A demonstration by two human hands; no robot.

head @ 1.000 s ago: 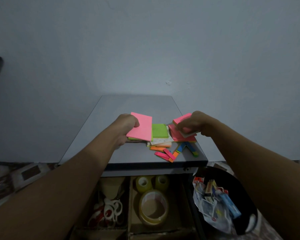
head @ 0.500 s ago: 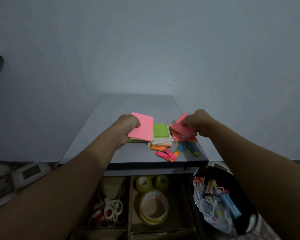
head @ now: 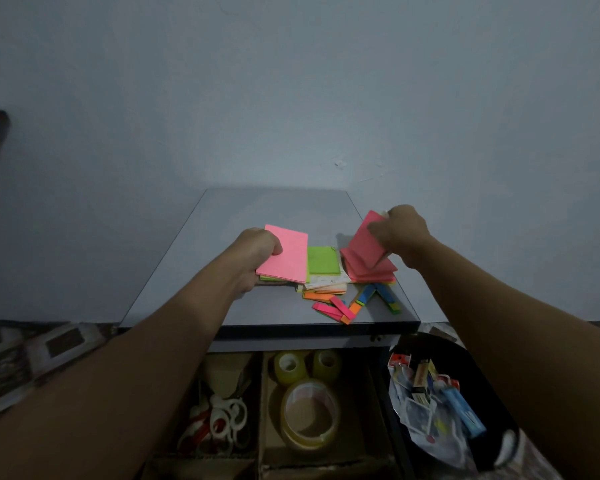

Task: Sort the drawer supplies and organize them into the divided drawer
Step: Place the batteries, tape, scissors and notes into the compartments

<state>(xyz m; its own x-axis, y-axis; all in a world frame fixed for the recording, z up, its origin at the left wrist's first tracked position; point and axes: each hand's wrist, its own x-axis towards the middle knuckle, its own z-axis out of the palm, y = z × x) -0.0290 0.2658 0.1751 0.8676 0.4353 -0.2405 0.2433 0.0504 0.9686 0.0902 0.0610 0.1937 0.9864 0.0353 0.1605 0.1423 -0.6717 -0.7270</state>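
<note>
On the grey desk top point(head: 257, 209) my left hand point(head: 253, 252) grips a stack of sticky-note pads with a large pink pad point(head: 286, 254) on top, thumb pressing its left edge. My right hand point(head: 400, 233) pinches a red-pink pad point(head: 362, 242) and holds it tilted up on edge above a pile of similar red pads point(head: 374, 273). Between the hands lie a green pad point(head: 323, 260) and pale and orange pads point(head: 326, 289). Slim coloured tab strips point(head: 357, 303) are scattered near the front edge. Below, the divided drawer point(head: 262, 410) stands pulled out.
The drawer's left compartment holds scissors with white and red handles point(head: 222, 424); the middle one holds tape rolls point(head: 309, 410). A black bin point(head: 444, 348) with small packets and a blue item stands at lower right. A wall rises behind the desk.
My right hand has lifted its red-pink pad off the pile and tipped it upright, moving up and away. My left hand and its stack have stayed in place.
</note>
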